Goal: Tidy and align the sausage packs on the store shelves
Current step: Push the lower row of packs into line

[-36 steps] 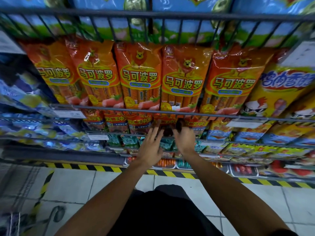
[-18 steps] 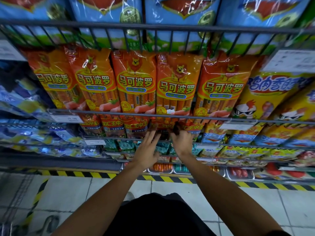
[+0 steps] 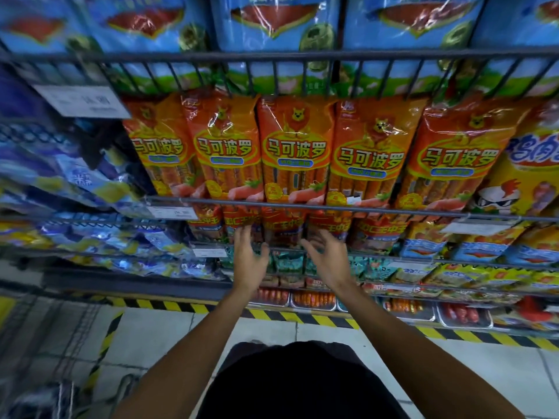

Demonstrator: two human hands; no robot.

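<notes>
Several tall orange sausage packs (image 3: 295,152) stand side by side behind a wire rail (image 3: 302,204). On the shelf below sits a row of shorter red-orange sausage packs (image 3: 281,225). My left hand (image 3: 249,258) and my right hand (image 3: 328,257) are raised in front of that lower row, a pack's width apart. Both hands have spread, relaxed fingers and hold nothing. The left fingertips reach the lower packs; whether they touch is unclear.
Blue packs (image 3: 272,22) fill the wire basket above. Yellow chicken sausage packs (image 3: 520,182) stand to the right, blue-and-yellow bags (image 3: 75,182) to the left. Trays of loose sausages (image 3: 314,299) sit low. A yellow-black hazard strip (image 3: 302,317) runs along the tiled floor.
The view has tilted upward and moved closer. Both hands have drawn apart and away from the middle lower pack, with fingers spread wider than before.
</notes>
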